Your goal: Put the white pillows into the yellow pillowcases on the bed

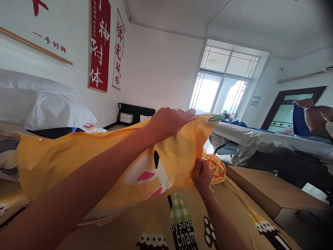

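A yellow pillowcase with a cartoon print in white, pink and black stretches across the view above the bed. My left hand is closed on its upper edge, near the right corner with a green leaf shape. Lower down, my right hand grips the pillowcase's right side in a fist. Just beyond that fist lies a bunched orange-yellow cloth. Underneath, a brownish printed bedsheet covers the bed, with lettering and dotted shapes. Whether anything is inside the pillowcase I cannot tell.
White pillows are stacked at the left. A cardboard box stands to the right of the bed. Behind it, plastic sheeting covers a long table. At far right, another person's hand is beside blue cloth.
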`<action>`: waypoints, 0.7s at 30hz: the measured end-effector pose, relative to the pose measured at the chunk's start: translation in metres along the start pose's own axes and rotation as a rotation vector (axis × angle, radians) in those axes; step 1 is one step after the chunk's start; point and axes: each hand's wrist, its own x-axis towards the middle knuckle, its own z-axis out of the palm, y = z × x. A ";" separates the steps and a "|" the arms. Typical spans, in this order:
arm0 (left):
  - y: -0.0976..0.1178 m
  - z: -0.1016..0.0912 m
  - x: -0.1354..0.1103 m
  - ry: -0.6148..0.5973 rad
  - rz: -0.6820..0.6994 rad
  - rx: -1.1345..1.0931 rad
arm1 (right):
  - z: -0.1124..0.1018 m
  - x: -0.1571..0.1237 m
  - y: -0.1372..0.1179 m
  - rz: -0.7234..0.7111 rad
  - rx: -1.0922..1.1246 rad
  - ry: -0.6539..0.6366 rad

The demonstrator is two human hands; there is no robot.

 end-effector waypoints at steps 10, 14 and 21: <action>0.006 -0.022 0.002 -0.142 0.005 0.051 | -0.018 -0.032 0.027 -0.130 0.107 -0.289; 0.001 -0.034 0.005 -0.065 -0.069 -0.008 | -0.021 -0.057 0.041 -0.165 0.138 -0.396; -0.016 -0.038 0.010 0.123 -0.336 -0.017 | -0.015 -0.062 0.061 0.033 0.051 -0.234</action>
